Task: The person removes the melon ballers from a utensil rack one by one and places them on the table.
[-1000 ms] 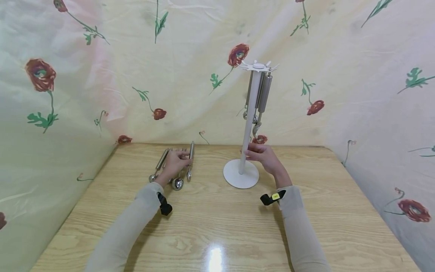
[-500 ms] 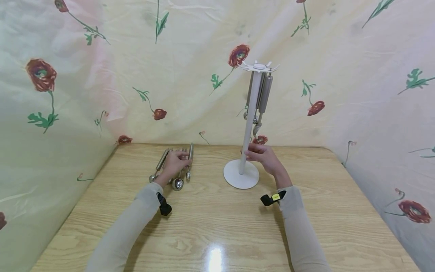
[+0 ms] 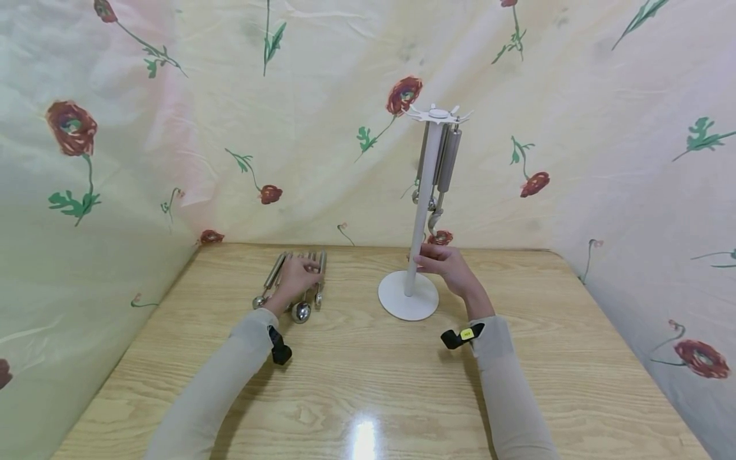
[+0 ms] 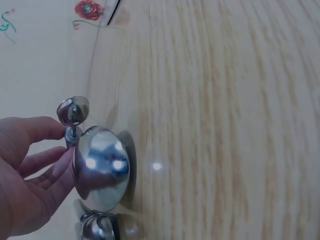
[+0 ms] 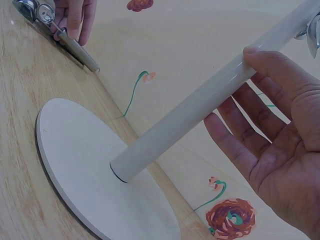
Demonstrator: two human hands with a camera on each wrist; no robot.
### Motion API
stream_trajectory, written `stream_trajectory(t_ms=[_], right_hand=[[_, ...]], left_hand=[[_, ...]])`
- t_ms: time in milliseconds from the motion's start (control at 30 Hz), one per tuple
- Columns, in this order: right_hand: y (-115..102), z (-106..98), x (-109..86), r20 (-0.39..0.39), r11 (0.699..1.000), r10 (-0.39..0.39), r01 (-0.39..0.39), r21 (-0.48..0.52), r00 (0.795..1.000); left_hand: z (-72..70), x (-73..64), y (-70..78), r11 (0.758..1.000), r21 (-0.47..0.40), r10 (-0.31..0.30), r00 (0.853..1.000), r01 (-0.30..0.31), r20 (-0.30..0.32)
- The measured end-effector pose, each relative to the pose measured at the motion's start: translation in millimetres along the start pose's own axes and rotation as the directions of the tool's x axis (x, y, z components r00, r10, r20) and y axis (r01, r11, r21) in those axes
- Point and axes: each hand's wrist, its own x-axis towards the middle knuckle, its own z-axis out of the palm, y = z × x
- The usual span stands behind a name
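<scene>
Metal utensil [image 4: 73,112] in left fingers [image 4: 46,129]

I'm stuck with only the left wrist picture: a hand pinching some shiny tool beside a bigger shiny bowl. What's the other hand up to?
Observer: The right hand holds a white stand low on its pole.

Visitor: Oh! Is there anything on it?

Observer: Yes, the head view shows several utensils hanging from its top.

Visitor: And the thing I'm seeing pinched, which way does its handle point?

Observer: From the head view, the tool in the left hand has its handle pointing away from the person, toward the flowered cloth.
</scene>
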Motion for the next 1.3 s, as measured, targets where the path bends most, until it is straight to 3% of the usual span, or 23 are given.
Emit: stream_trajectory(t_ms=[433, 700, 1300], right_hand=[[0, -1, 0.8, -0.005, 1.0, 0.012, -0.012, 0.004, 1.0], [-1, -1, 1.7, 0.0, 1.0, 0.002, -0.002, -0.002, 1.0], [-1, -1, 3.3, -0.002, 1.0, -0.004, 0.004, -0.016, 1.0]], left_hand=[[-1.6, 3.7, 3.6, 0.995, 0.101, -0.005, 0.996, -0.003, 0.085], [-4.0, 5.8, 5.3, 0.983, 0.177, 0.031, 0.991, -0.055, 0.134], [-10.1, 5.8, -1.3, 0.973, 0.2, 0.083, 0.986, -0.111, 0.143]])
